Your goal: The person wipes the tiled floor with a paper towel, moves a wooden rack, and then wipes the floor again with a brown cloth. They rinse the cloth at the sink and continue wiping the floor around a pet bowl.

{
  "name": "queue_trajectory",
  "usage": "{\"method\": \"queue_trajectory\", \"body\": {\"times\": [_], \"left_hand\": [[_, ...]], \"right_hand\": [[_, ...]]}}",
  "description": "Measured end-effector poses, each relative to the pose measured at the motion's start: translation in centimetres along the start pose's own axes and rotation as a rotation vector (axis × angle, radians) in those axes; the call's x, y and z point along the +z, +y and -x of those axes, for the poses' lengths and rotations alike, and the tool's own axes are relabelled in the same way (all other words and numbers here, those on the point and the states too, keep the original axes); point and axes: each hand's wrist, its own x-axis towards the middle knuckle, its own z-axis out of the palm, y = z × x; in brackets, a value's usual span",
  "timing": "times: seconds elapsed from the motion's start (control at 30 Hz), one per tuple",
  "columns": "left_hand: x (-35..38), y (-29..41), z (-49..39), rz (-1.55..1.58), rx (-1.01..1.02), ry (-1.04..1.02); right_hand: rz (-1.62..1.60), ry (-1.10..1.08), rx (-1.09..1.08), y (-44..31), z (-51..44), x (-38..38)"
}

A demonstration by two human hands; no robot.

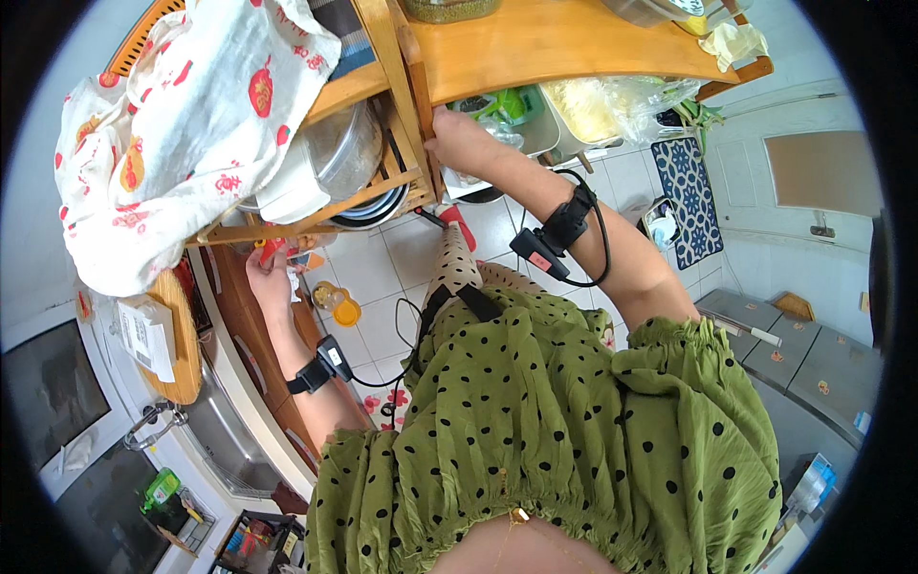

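My right hand [459, 141] is curled at the upright post [419, 100] of a wooden shelf rack, its fingertips against the wood. Lower on the left, my left hand [270, 283] is beneath the rack's lower rail [251, 231], with a crumpled white tissue [295, 284] at its palm. Its fingertips are beside a red item [270, 249], and whether they touch it I cannot tell. A white cloth with red prints [179, 143] drapes over the rack's left part. Below the cloth, a clear plastic container [348, 154] and stacked plates or bowls [373, 208] sit on the shelf.
A yellow container [346, 310] stands on the tiled floor [366, 276]. To the left are a round wooden board [176, 337] and a sink [233, 438]. Bins with bagged goods [584, 118] sit under the wooden top [559, 50]. A grey refrigerator [796, 359] is at right.
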Motion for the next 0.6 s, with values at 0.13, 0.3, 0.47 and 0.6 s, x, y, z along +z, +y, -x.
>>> {"method": "queue_trajectory", "body": {"times": [0.13, 0.3, 0.47, 0.6], "left_hand": [[1.0, -0.5, 0.8, -0.026, -0.03, -0.052], [2.5, -2.8, 0.8, -0.047, -0.007, -0.037], [3.3, -5.4, -0.8, -0.006, 0.11, -0.02], [2.3, -5.7, -1.1, 0.006, 0.192, 0.031]], "right_hand": [[0.012, 0.078, 0.042, -0.5, 1.1, 0.4], [0.115, 0.149, -0.035, 0.1, 1.2, 1.1], [0.155, 0.115, -0.075, 0.8, 0.7, 1.2], [0.166, 0.103, -0.079, 0.7, 0.5, 0.9]]}}
